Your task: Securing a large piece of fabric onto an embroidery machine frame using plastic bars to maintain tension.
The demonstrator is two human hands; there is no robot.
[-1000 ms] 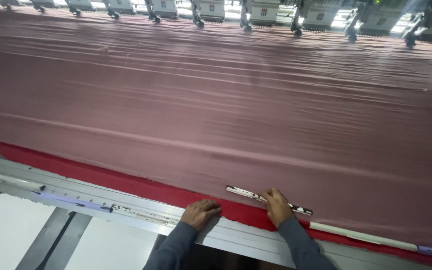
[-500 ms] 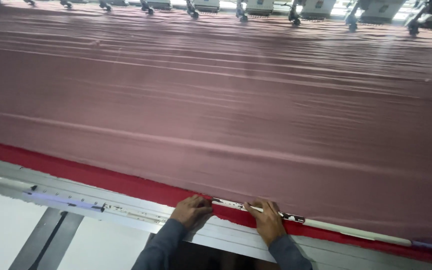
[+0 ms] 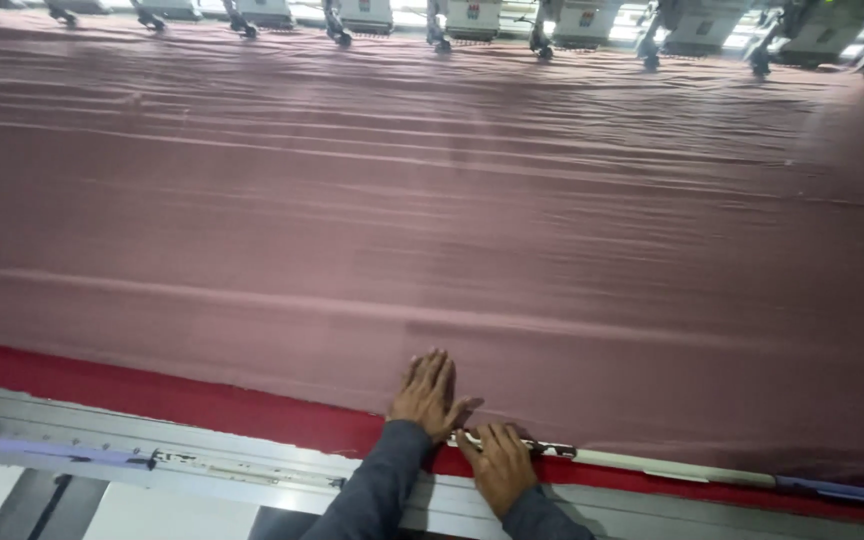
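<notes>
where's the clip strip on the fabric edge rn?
Head view, bottom right: the clip strip lies along the near fabric edge above the red band, its left end under the right hand.

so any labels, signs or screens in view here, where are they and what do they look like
Small labels: on the fronts of the pale machine heads along the top edge, beyond the pink fabric; tiny patches of red and dark colour.
No packages, signs or screens show.

Head view — steeply down, near, hands lowermost
</notes>
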